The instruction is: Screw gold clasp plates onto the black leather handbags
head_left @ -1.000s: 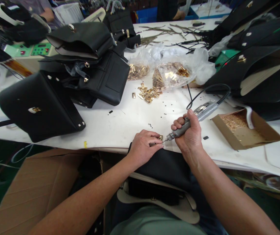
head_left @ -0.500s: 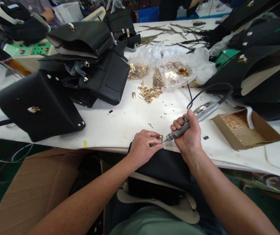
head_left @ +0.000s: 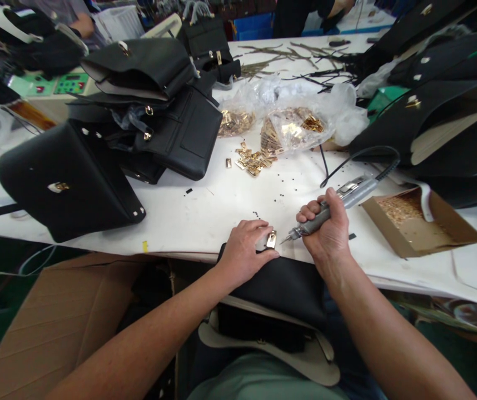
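My left hand lies at the table's front edge, thumb and fingertips around the ends of a small gold clasp plate. Beneath it, a black bag leans from my lap against the table edge, its pale-edged opening toward me. My right hand is wrapped around a grey electric screwdriver. The driver's thin bit points left, a short gap away from the clasp plate. Whether the plate is fixed to the bag I cannot tell.
Loose gold clasp parts lie before plastic bags of gold pieces. A cardboard box of small screws stands right. Black bags are stacked left, more right. The driver's cord loops behind it.
My right hand has drawn the screwdriver slightly right, its bit off the clasp plate. The fingers of my left hand have spread a little, showing more of the plate.
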`<state>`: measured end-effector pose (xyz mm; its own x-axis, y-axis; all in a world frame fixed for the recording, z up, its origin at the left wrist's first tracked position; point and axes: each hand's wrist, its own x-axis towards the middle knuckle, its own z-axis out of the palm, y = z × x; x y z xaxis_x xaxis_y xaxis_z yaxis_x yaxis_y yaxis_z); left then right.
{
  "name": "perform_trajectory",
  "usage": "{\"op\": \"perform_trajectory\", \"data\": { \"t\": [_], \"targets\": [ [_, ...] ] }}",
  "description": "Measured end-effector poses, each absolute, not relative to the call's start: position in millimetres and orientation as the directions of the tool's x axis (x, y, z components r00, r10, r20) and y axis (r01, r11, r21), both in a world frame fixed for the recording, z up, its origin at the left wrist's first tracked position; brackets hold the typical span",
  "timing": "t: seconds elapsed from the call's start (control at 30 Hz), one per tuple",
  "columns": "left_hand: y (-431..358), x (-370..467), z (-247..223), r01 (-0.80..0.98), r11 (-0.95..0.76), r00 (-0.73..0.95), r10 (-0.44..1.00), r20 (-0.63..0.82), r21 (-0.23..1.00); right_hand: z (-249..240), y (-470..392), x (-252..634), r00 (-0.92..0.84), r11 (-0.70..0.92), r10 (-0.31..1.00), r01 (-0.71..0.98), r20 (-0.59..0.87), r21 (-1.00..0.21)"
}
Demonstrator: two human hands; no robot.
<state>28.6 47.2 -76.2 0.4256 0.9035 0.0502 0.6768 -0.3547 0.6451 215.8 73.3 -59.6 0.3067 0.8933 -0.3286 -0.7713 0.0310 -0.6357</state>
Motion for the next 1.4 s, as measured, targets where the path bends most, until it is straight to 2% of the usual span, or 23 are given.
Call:
{"op": "perform_trajectory", "data": {
  "t": [0.23,0.53,0.83,1.2,1.4],
  "targets": [
    [48,29,-71,0.698,-0.428,0.507,0.862,0.026,0.574,-66,73,215,0.297,0.014,0.88,-0.795,-0.369,-0.606],
    [46,23,-80,0.671,-0.497,0.539,0.836,0.098,0.55,-70,75,216,0.265,-0.009,0.881,-0.819,-0.392,-0.574],
    [47,21,-78,0.662,-0.563,0.607,0.79,0.086,0.495,-73,73,217,0.246,-0.01,0.891,-0.829,-0.381,-0.559],
    [46,20,-81,0.672,-0.546,0.578,0.809,0.108,0.5,-74,71,218,0.225,-0.019,0.905,-0.828,-0.362,-0.56],
    [49,20,-80,0.672,-0.514,0.575,0.816,0.063,0.533,-76,71,219,0.215,-0.005,0.914,-0.842,-0.344,-0.539]
  ]
}}
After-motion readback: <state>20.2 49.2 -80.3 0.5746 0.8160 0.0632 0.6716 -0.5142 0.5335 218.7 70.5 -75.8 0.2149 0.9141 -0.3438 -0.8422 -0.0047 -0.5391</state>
